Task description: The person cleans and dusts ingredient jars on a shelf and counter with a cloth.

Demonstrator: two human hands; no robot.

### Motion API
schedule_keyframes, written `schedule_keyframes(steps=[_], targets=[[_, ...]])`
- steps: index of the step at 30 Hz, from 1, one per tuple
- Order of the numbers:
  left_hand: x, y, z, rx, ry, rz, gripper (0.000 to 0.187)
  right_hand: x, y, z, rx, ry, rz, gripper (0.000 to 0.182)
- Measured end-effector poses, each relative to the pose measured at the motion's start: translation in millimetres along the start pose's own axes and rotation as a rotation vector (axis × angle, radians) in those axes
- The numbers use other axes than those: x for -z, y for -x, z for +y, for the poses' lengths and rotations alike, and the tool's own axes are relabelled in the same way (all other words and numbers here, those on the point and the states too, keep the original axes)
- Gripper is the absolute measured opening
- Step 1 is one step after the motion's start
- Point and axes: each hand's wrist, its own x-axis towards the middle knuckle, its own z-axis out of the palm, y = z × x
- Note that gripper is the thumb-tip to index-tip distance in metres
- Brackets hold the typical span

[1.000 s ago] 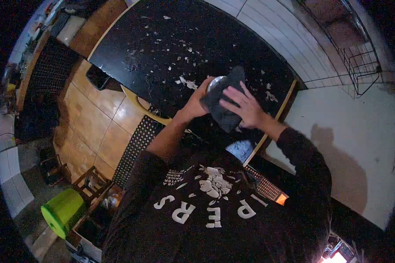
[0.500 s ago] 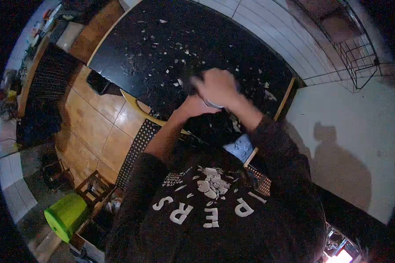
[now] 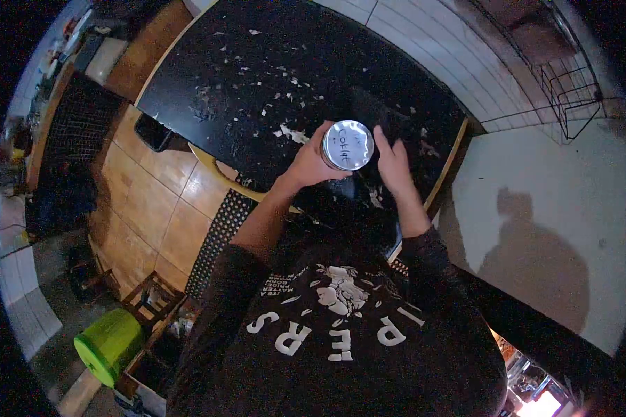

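Note:
A round can (image 3: 348,145) with a shiny silver lid is held above the black tabletop. Handwriting on the lid reads "Coklat". My left hand (image 3: 311,158) is wrapped around the can's left side, and the lid faces up toward me. Just right of the can, my right hand (image 3: 394,165) is apart from it, with thumb and fingers spread and nothing in them. The can's sides are mostly hidden below the lid and behind my left fingers.
The black table (image 3: 181,76) is littered with small pale flakes and torn scraps (image 3: 292,133). A wire rack (image 3: 567,97) hangs on the tiled wall at the right. A green bin (image 3: 108,344) stands on the floor at lower left, beside a wooden stool (image 3: 153,302).
My right hand, which covered the can's top, has moved off to the right and opened. The lid now shows. My left hand keeps hold of the can.

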Motion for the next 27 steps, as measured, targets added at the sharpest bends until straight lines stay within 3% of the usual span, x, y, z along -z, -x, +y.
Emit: schedule_keyframes(steps=[1,2,4,6,7,8,10,12,13,14,16,17,18,20,21,22,23,24,26,27], targets=[[1.5,0.0,3.0,0.015,0.021,-0.017,0.112,-4.7,12.4,-14.1,-0.215,0.046,0.029,0.069],[2.2,-0.7,6.1,0.030,0.042,-0.035,0.112,-12.8,20.4,-18.2,-0.240,-0.077,0.009,0.060],[3.2,-0.9,7.0,0.070,0.022,-0.061,0.112,-37.8,34.4,1.3,-0.010,-0.482,0.078,0.044],[2.8,-2.7,-5.1,-0.012,0.042,-0.054,0.113,-47.5,63.6,5.8,0.037,-0.682,0.129,0.034],[4.1,-3.4,6.5,0.021,-0.014,-0.071,0.113,-63.4,73.4,75.5,0.379,-0.256,0.168,0.037],[3.6,-4.5,6.9,0.018,-0.016,-0.078,0.113,-68.1,87.3,104.5,0.770,0.278,0.254,0.046],[0.8,-1.4,5.3,0.068,0.182,-0.053,0.113,-88.3,88.0,107.0,0.188,-0.525,0.199,0.044],[-2.3,-0.2,1.4,0.117,0.006,-0.048,0.114,-78.1,56.0,142.6,0.562,0.548,0.107,0.036],[-3.5,-0.2,-5.8,0.087,-0.013,-0.033,0.114,-45.7,42.6,38.1,0.155,-0.214,0.101,0.052],[-4.2,-2.7,-8.8,0.053,-0.033,-0.014,0.114,-33.3,28.3,-6.1,-0.188,-0.339,0.136,0.071],[-4.5,-0.2,0.2,0.072,0.015,-0.023,0.116,-31.4,0.3,-8.2,-0.364,-0.561,0.125,0.079],[-1.4,0.3,-1.9,0.046,0.023,-0.051,0.117,-43.0,-4.2,26.3,-0.334,-0.459,0.065,0.077],[3.1,-2.0,-5.0,0.014,0.030,-0.078,0.119,-50.9,13.7,35.6,-0.164,-0.463,0.025,0.074],[6.3,-2.1,-4.8,-0.058,-0.179,-0.122,0.116,-53.1,55.5,35.0,0.170,-0.168,0.096,0.065],[-0.3,-1.5,-8.6,-0.029,0.023,-0.057,0.115,-48.5,67.2,41.1,0.167,-0.169,0.091,0.065],[-6.6,-0.3,-12.3,0.003,0.224,0.009,0.114,-39.1,76.4,49.8,0.341,-0.029,0.033,0.069],[-6.9,0.4,-16.5,0.009,0.222,0.009,0.114,-35.1,80.9,56.8,0.514,0.110,-0.023,0.079],[-7.4,0.2,-17.4,0.028,0.178,0.003,0.115,-36.7,78.7,56.1,0.505,0.107,-0.021,0.079],[-10.4,0.6,-13.2,0.044,0.136,-0.011,0.116,-37.4,61.0,42.5,0.439,-0.209,-0.018,0.084],[-10.9,0.1,-5.9,0.016,0.020,0.012,0.117,-34.3,53.6,14.0,0.330,-0.345,0.018,0.077]])
